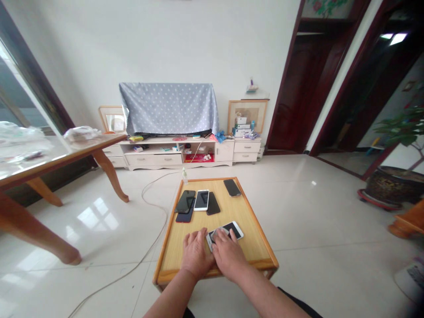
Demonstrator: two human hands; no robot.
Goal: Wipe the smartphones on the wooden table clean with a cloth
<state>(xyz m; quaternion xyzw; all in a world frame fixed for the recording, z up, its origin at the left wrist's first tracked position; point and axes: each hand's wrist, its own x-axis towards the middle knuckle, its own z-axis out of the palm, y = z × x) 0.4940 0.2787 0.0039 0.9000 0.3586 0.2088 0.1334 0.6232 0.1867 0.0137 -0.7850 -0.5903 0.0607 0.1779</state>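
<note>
A white smartphone [236, 229] lies screen up near the front of the small wooden table. Against its left end rests my left hand [197, 252], fingers bent and close together, steadying the phone by its edge; the thumb is largely hidden. My right hand [229, 251] lies over the phone's left half and presses a small pale wiping cloth [217, 232] onto the screen with its fingers. Beyond my hands, a dark phone [185, 201] overlaps a blue phone with a red edge [185, 216]. Beside them, another white phone [202, 200] partly covers a black phone [213, 204].
One more black phone [232, 187] sits at the table's far right corner. A small clear bottle [184, 176] stands by the far left corner. A cable [155, 236] runs across the floor on the left. A larger wooden table [112, 143] stands left; a potted plant [384, 187] stands right.
</note>
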